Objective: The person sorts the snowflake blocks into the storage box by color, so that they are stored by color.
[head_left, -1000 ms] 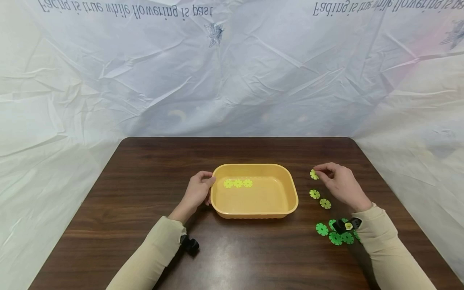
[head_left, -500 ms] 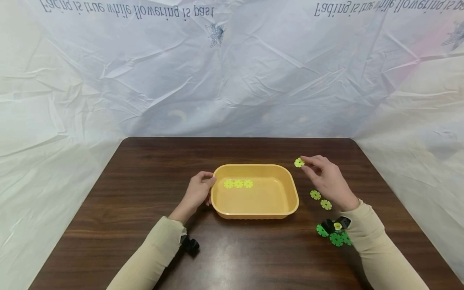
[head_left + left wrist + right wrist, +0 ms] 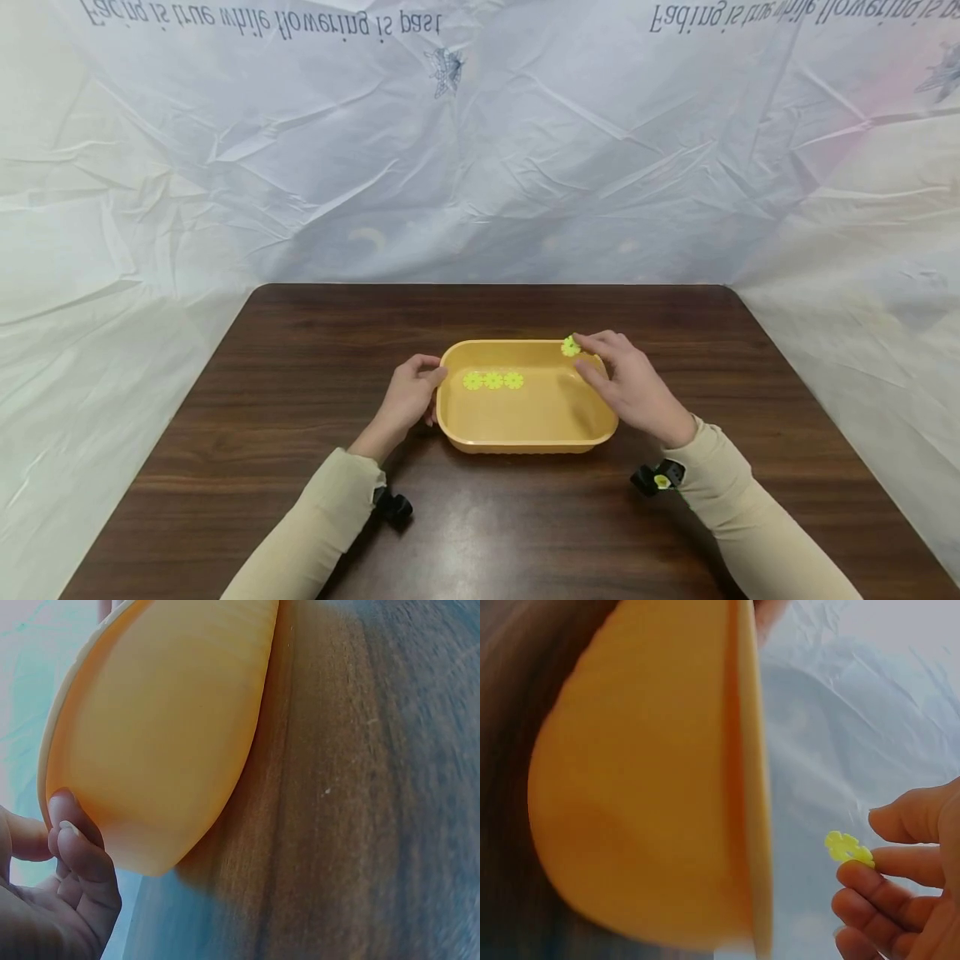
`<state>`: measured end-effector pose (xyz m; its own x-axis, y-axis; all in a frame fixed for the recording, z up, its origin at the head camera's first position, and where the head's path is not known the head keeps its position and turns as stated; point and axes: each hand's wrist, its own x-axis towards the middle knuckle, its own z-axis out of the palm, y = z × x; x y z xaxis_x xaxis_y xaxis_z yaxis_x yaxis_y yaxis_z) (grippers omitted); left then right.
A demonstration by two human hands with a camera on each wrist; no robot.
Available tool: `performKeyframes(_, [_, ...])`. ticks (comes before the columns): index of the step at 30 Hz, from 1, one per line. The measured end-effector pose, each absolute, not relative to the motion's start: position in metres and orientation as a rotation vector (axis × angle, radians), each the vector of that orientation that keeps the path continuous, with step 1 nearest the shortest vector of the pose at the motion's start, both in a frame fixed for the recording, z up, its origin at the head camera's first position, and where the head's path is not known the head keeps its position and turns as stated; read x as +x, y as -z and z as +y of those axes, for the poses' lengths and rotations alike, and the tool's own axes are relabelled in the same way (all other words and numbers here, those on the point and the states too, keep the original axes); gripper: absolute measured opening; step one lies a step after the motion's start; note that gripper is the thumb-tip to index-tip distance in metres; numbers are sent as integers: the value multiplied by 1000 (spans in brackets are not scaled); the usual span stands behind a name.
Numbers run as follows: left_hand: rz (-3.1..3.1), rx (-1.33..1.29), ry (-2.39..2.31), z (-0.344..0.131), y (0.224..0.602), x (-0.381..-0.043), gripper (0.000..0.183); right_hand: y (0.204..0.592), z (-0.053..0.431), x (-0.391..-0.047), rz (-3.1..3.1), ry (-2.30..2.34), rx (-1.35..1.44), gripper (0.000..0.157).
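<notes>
A yellow plastic basin point(image 3: 525, 442) stands on the table, with three yellow-green notched discs point(image 3: 492, 381) in a row inside it. My left hand point(image 3: 409, 393) grips the basin's left rim; in the left wrist view its fingers point(image 3: 86, 859) curl against the outer wall. Over the basin's far right corner, my right hand point(image 3: 632, 385) holds another yellow-green disc point(image 3: 571, 346). The right wrist view shows this disc point(image 3: 847, 848) pinched between the index and middle fingers, with the thumb point(image 3: 907, 815) apart from it. The disc is above the rim.
The dark wooden table point(image 3: 315, 350) reaches back to a pale, creased cloth point(image 3: 480, 200). A black wrist camera point(image 3: 393, 507) sits by the left cuff and another wrist camera point(image 3: 657, 478) by the right. The right arm hides the spot where other discs lay.
My right hand has carried the yellow-green disc from the table at right, leftward to above the basin's far right corner. My thumb has parted from it. The left hand and basin stay put.
</notes>
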<state>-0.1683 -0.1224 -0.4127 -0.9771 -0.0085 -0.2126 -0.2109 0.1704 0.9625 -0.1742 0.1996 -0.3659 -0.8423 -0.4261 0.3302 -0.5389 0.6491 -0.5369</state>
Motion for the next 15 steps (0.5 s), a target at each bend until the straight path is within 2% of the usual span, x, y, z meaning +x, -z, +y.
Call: performKeyframes(15, [2269,-221,-1924,-123,411,-166,29,385,163,-181,-2957,-680,994,56])
